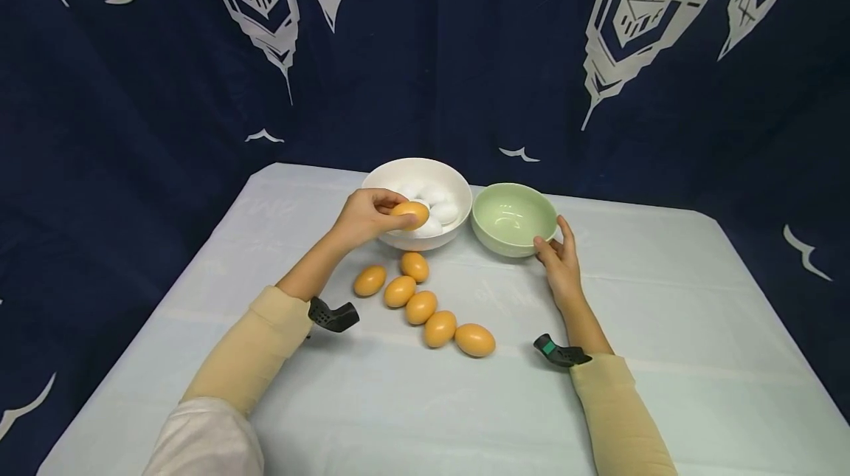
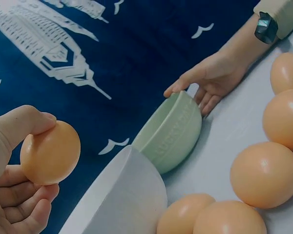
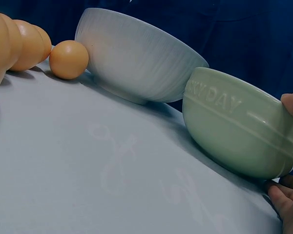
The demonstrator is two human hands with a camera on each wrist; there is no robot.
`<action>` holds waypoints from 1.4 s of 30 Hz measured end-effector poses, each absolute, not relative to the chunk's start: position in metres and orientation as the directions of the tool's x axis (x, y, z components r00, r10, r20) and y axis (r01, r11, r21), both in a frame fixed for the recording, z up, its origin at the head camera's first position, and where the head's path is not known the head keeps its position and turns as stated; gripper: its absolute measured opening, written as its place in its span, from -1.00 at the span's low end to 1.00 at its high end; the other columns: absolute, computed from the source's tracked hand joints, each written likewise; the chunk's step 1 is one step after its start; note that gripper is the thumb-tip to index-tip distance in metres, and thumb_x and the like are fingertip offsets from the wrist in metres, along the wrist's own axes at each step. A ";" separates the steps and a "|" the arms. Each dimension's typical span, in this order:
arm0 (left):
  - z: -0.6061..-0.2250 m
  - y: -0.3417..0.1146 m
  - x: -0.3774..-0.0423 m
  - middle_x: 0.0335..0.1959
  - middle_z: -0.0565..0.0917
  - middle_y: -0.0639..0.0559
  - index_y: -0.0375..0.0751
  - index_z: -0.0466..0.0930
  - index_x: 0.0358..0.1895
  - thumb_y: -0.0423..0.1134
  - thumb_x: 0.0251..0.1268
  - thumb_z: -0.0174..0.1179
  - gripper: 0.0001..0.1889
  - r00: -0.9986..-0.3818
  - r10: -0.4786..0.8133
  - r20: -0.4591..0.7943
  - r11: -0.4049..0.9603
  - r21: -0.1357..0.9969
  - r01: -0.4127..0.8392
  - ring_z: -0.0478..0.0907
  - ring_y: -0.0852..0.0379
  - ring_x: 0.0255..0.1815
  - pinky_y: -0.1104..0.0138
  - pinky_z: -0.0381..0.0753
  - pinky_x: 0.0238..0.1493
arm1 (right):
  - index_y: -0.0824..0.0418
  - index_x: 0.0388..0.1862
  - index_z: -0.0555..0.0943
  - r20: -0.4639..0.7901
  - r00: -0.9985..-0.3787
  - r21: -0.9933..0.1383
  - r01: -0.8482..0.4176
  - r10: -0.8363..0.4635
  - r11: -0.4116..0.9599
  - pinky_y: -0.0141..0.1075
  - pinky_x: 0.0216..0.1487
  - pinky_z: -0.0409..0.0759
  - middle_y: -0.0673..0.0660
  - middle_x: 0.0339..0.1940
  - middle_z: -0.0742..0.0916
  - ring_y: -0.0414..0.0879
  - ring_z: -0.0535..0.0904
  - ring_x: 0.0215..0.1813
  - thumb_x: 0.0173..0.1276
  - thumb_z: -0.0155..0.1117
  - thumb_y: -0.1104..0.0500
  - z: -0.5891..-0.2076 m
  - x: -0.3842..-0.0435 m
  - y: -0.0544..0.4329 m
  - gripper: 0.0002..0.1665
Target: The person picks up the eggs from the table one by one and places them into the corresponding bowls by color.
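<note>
My left hand (image 1: 368,218) pinches a brown egg (image 1: 410,215) between thumb and fingers, over the near left part of the white bowl (image 1: 415,241). White eggs (image 1: 443,212) lie inside that bowl, partly hidden by the hand. With the thumb at the rim and fingers low on its side, my right hand (image 1: 561,262) holds the green bowl (image 1: 514,218) at its right edge. Raised lettering shows on the green bowl's outer wall (image 3: 234,126). Nothing lies in the part of its inside that the head view shows.
Several brown eggs (image 1: 421,308) lie in a slanting row on the white tablecloth (image 1: 372,402), nearer than the bowls. One more brown egg (image 1: 369,280) sits left of the row. A dark blue patterned curtain (image 1: 425,77) hangs behind the table.
</note>
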State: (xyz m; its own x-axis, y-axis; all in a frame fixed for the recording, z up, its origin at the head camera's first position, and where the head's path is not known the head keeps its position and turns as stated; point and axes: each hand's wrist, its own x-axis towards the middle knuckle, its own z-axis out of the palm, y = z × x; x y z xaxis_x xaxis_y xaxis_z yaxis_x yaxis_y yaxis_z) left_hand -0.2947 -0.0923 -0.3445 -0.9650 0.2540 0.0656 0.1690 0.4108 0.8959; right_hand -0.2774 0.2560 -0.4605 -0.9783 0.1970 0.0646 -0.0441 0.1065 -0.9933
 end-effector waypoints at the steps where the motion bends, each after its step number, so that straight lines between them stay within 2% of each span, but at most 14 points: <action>1: -0.344 -0.090 -0.296 -0.09 0.66 -0.04 -0.25 0.68 -0.03 -0.06 0.03 0.50 -0.53 -0.964 0.257 0.067 0.414 0.894 0.173 0.58 0.04 -0.11 0.30 0.61 -0.08 | -0.11 0.62 -0.12 0.066 -0.978 -0.993 -0.044 0.197 0.110 -0.11 0.37 0.34 0.39 0.39 0.34 0.08 0.33 0.34 0.53 0.08 0.04 -0.461 -0.278 0.256 -0.15; 6: -0.343 -0.077 -0.304 -0.15 0.68 -0.04 -0.27 0.69 -0.07 -0.10 -0.01 0.53 -0.55 -0.960 0.273 0.070 0.407 0.895 0.181 0.57 0.05 -0.13 0.32 0.60 -0.08 | -0.13 0.62 -0.12 0.061 -0.979 -0.991 -0.036 0.197 0.128 -0.15 0.35 0.36 0.37 0.40 0.35 0.09 0.32 0.35 0.52 0.09 -0.03 -0.462 -0.279 0.256 -0.14; 15: -0.346 -0.056 -0.315 -0.21 0.71 -0.02 -0.27 0.71 -0.12 -0.11 -0.01 0.53 -0.58 -0.948 0.293 0.121 0.396 0.887 0.236 0.61 0.08 -0.15 0.35 0.61 -0.10 | -0.11 0.62 -0.12 0.058 -0.980 -0.993 -0.036 0.193 0.114 -0.13 0.36 0.35 0.37 0.39 0.36 0.09 0.33 0.36 0.52 0.09 0.02 -0.462 -0.278 0.254 -0.14; 32: -0.356 -0.005 -0.333 -0.23 0.68 0.00 -0.24 0.70 -0.10 -0.05 0.03 0.49 -0.58 -0.936 0.330 0.124 0.322 0.917 0.235 0.57 0.12 -0.19 0.40 0.60 -0.18 | -0.14 0.62 -0.13 0.061 -0.980 -0.994 -0.043 0.190 0.101 -0.12 0.37 0.33 0.38 0.42 0.32 0.11 0.30 0.39 0.53 0.07 0.05 -0.461 -0.279 0.257 -0.15; 42: -0.354 0.032 -0.341 -0.23 0.69 -0.03 -0.31 0.68 -0.02 -0.02 0.07 0.47 -0.51 -0.938 0.328 0.112 0.357 0.904 0.233 0.59 0.13 -0.20 0.46 0.58 -0.21 | -0.14 0.62 -0.14 0.058 -0.981 -0.992 -0.036 0.186 0.117 -0.16 0.36 0.35 0.39 0.42 0.32 0.13 0.31 0.37 0.52 0.08 -0.02 -0.461 -0.278 0.258 -0.13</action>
State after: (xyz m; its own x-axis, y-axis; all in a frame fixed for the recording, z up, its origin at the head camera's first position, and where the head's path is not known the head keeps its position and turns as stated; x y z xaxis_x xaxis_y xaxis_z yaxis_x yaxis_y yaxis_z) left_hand -0.3415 0.0317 -0.3543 -0.9379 0.3281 0.1123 0.2333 0.3574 0.9043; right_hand -0.2781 0.2578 -0.4613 -0.9808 0.1862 0.0581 -0.0365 0.1173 -0.9924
